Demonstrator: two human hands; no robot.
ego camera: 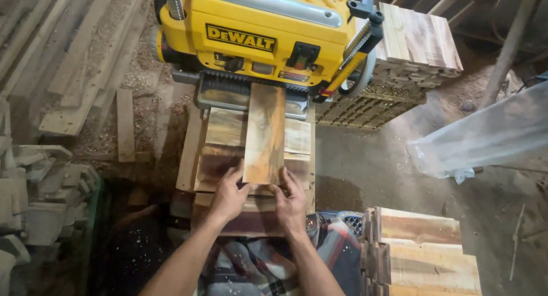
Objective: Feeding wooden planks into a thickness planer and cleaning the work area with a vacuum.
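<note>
A narrow wooden board [265, 130] lies lengthwise on the infeed table of a yellow thickness planer [257, 33], its far end at the machine's mouth. My left hand [230, 191] grips the board's near left corner. My right hand [290, 198] presses against its near right corner. Both sets of fingers curl on the board's near end. Beneath the board lie other short boards [225, 130] stacked on a wooden support.
A stack of planed boards [425, 250] stands at my lower right. More cut boards [419, 36] are piled on a crate behind the planer. Loose planks and sawdust [85, 73] cover the left floor. A clear plastic bag [491, 136] hangs at right.
</note>
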